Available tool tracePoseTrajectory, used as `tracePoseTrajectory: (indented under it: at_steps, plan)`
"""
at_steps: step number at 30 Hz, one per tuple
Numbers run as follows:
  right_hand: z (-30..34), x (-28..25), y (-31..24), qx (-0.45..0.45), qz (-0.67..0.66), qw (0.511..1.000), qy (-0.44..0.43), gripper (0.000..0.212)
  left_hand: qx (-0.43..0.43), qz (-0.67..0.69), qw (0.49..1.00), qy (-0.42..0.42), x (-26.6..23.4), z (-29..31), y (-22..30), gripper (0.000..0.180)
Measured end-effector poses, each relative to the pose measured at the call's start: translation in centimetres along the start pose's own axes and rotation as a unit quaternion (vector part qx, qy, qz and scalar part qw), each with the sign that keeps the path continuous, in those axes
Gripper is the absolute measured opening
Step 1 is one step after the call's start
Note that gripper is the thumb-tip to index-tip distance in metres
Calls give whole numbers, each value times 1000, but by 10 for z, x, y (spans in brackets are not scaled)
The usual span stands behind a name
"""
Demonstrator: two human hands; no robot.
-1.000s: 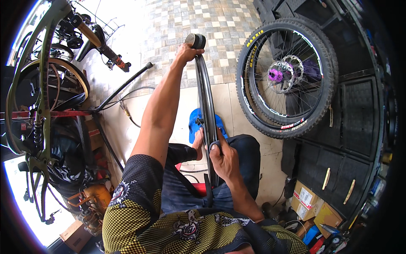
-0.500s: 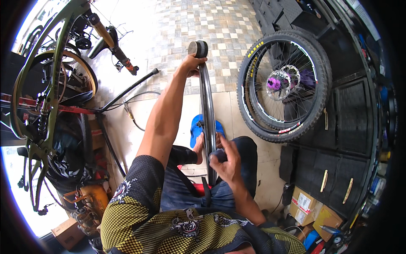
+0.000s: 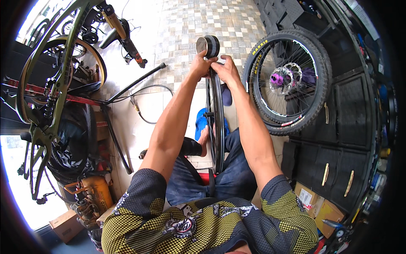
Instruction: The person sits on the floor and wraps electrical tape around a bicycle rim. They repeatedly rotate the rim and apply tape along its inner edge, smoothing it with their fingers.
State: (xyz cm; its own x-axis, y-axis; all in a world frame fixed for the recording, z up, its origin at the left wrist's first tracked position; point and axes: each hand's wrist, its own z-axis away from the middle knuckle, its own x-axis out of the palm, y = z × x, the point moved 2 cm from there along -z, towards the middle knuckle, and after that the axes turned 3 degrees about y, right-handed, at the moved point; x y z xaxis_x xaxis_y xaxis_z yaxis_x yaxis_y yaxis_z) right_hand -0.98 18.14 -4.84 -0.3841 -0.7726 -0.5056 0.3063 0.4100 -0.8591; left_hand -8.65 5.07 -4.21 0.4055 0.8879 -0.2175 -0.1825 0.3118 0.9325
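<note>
Yellow-and-black fabric of our shirt fills the bottom of the frame, with our blue jeans just above it. Between our knees, at the centre of the frame, we have the bare wheel, upright and nearly edge-on, its dark rim running up towards our hands. Beside its lower half, we see a blue sandal on the floor.

At the wheel's top, our left hand is closed around the underside of a roll of tape, thumb against its side. Our right hand meets it there, thumb and fingers bent at the rim; we cannot tell whether they pinch the tape or only rest on the edge.

We judge the wheel light but stiff, smooth enough to slip and ready to roll, so it is best gripped across the rim's two edges. The roll looks firm and compact, the loose tape thin and flexible; we would hold the roll by its flat sides.

Farther out, we have tyred wheels at the right, a green bike frame at the left, and patterned tiles at the top.
</note>
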Motion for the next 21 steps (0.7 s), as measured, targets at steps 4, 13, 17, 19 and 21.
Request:
tracePoseTrajectory:
  at_steps: [4,13,17,19,21]
  plan:
    - [66,-5,0,-21,-59,998,-17,74,11,16,999,33,-7,0,-14,41]
    - [361,-30,75,6,-157,987,45,61,4,8,1000,19,-11,-1,-21,50]
    - [376,-33,81,3,-166,985,54,62,34,6,999,20,-18,19,-18,52]
    - [366,-38,75,-14,-153,985,75,62,59,5,997,50,-7,44,-12,48]
    - [349,-41,73,-35,-133,985,106,61,108,-23,992,65,7,80,-4,43]
